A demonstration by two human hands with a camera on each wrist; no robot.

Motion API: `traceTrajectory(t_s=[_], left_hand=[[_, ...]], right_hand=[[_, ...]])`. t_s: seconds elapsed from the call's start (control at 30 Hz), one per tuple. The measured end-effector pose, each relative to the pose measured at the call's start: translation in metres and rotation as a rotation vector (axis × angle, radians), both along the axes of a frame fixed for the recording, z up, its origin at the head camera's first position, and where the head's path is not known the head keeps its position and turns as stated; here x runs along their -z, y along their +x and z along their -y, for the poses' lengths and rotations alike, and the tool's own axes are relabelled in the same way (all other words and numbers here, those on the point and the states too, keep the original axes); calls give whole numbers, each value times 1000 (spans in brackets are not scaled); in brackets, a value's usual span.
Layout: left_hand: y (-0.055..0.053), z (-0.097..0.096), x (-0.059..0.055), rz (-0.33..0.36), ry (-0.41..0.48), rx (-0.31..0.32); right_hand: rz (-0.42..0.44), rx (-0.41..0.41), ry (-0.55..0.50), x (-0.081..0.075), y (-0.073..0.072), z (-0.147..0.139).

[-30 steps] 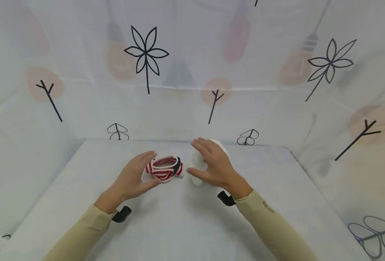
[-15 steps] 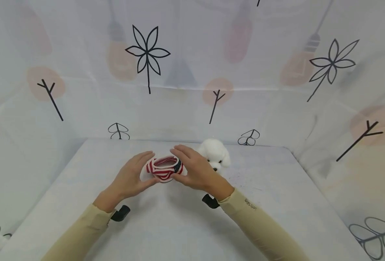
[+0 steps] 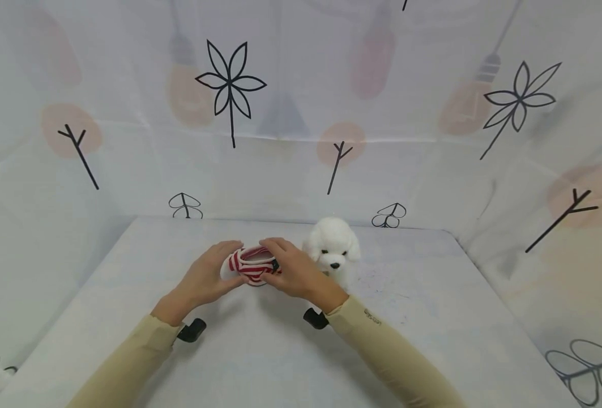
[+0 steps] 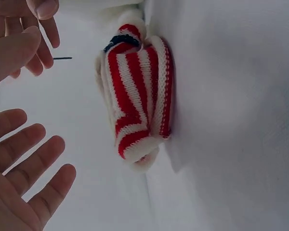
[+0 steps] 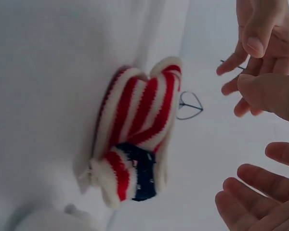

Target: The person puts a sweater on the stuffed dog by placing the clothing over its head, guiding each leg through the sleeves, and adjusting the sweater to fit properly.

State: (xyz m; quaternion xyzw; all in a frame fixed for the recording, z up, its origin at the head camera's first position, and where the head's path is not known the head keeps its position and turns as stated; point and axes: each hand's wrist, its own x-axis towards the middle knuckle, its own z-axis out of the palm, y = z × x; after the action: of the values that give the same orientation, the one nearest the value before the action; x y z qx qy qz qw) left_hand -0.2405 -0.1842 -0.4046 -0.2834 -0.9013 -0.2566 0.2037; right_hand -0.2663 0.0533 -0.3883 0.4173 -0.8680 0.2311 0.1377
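Observation:
A small knitted sweater (image 3: 253, 271), red and white striped with a navy patch, sits on the white table with its round opening upward. My left hand (image 3: 206, 279) is at its left side, fingers spread and thumb toward the front. On the opposite side my right hand (image 3: 301, 273) curves loosely in the same way, covering the navy end in the head view. Both wrist views show space between the fingers and the sweater (image 4: 132, 91), (image 5: 144, 113). Just right of the right hand sits a white plush dog (image 3: 333, 243), its lower body partly hidden by that hand.
A pale cloth wall (image 3: 280, 170) printed with leaves and twigs rises behind the table (image 3: 260, 362) and along its sides. Black wrist mounts (image 3: 191, 330) hang under both wrists.
My right hand has left the plush dog and moved left to the sweater's right side, uncovering the dog's face. The left hand has hardly moved.

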Motion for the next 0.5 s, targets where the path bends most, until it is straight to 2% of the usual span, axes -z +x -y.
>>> traceTrajectory(t_s=[0.13,0.33,0.5], left_hand=[[-6,0,6,32,-10,-6],[-17,-7,17,137,-13,-11],[-25,-11,20,179,-39,-44]], right_hand=[[46,17,14,7,-4,4],[133,73,60,20,-14,7],[136,118,81,29,-22,9]])
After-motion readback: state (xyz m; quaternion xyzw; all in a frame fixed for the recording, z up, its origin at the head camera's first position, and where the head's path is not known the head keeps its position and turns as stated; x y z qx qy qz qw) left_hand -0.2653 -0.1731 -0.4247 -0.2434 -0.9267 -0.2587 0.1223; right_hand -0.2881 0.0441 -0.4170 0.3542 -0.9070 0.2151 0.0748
